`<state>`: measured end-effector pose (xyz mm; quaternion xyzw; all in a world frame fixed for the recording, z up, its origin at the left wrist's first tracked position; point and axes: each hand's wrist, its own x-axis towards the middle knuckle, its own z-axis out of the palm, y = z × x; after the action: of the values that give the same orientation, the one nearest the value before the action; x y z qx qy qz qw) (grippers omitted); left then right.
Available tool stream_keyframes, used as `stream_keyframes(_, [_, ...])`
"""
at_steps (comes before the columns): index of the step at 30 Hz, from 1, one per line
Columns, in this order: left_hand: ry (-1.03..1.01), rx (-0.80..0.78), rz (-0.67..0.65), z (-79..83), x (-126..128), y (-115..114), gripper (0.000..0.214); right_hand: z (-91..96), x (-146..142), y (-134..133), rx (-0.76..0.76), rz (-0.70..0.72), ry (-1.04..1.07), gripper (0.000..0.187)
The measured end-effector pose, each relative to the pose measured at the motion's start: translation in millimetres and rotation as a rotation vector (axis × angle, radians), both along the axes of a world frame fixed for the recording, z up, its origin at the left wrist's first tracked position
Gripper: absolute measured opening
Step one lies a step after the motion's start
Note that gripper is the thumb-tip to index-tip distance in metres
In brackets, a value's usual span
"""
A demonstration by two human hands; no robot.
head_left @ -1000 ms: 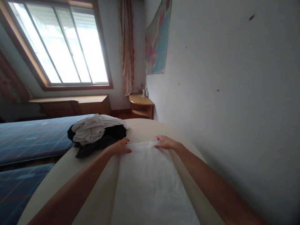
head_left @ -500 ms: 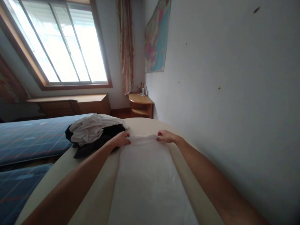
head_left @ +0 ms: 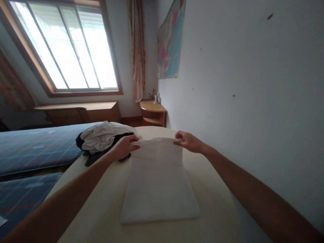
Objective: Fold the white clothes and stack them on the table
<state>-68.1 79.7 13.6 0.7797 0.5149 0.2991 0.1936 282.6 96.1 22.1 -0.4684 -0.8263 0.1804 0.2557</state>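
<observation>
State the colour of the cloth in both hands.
The cloth is white, best seen in the head view.

Before me, one table [head_left: 212,189], a wall [head_left: 253,101] along its right. On the table, centre: one cloth [head_left: 159,192], its far edge between left hand [head_left: 123,147] and right hand [head_left: 191,141]. Behind and left of the left hand, also on the table: one heap of clothes [head_left: 98,138]. Left of the table: two mattresses [head_left: 37,143] — one nearer, one farther. Beyond, in the corner: one shelf unit [head_left: 153,107], small articles on top. Left of that, below the window [head_left: 73,50]: one desk [head_left: 101,107]. On the right wall: one map [head_left: 169,47].
</observation>
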Motion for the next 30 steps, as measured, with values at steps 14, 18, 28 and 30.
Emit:
stream_keyframes(14, [0.191, 0.153, -0.317, -48.7, -10, -148, 0.040, -35.5, 2, -155, 0.167, 0.216, -0.249, 0.027])
stream_keyframes(18, [0.286, 0.263, -0.370, -71.0, -9, -162, 0.046, -62.4, -1, -170, 0.144, 0.238, -0.309, 0.030])
stream_keyframes(28, [0.243, 0.226, -0.408, -82.2, -15, -174, 0.023, -88.7, 3, -181, 0.145, 0.197, -0.358, 0.024])
stream_keyframes(30, [0.127, 0.156, -0.257, -84.1, -20, -165, 0.019, -89.1, 3, -181, 0.166, 0.203, -0.398, 0.021])
